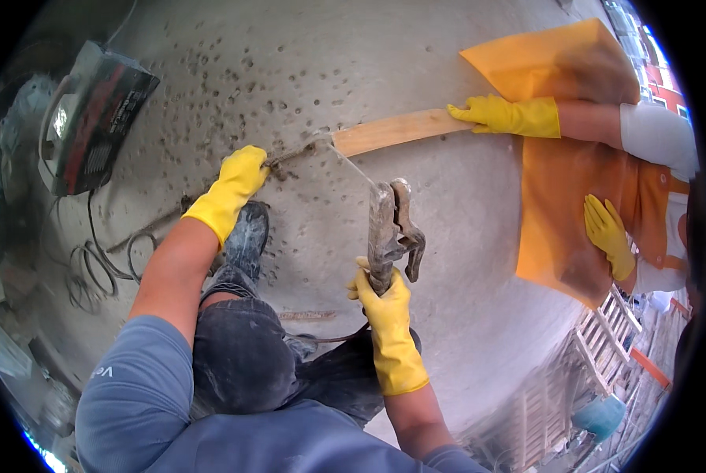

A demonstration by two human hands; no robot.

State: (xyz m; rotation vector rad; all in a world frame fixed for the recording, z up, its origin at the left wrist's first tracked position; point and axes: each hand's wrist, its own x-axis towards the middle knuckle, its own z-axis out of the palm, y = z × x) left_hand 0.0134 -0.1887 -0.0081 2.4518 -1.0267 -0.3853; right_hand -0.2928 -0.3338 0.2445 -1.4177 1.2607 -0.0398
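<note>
My right hand (386, 311), in a yellow rubber glove, grips the handle of a worn welding electrode holder (382, 225). From its jaws a thin welding electrode (354, 167) slants up and left, with its tip near the end of a rough metal rod (294, 150). My left hand (241, 177), gloved the same way, is closed around the rod's left end, low over the concrete floor. A flat wooden board (400, 131) reaches the rod's right end. A co-worker's yellow-gloved hand (495, 116) holds its far end.
A welding machine (101, 118) stands at the upper left, with coiled cable (93, 264) below it. The co-worker's orange apron (558, 213) hangs at the right, near their other gloved hand (609, 232). Wooden pallets (601, 339) and a teal bucket (599, 415) lie lower right. Dark pits mark the floor (306, 47).
</note>
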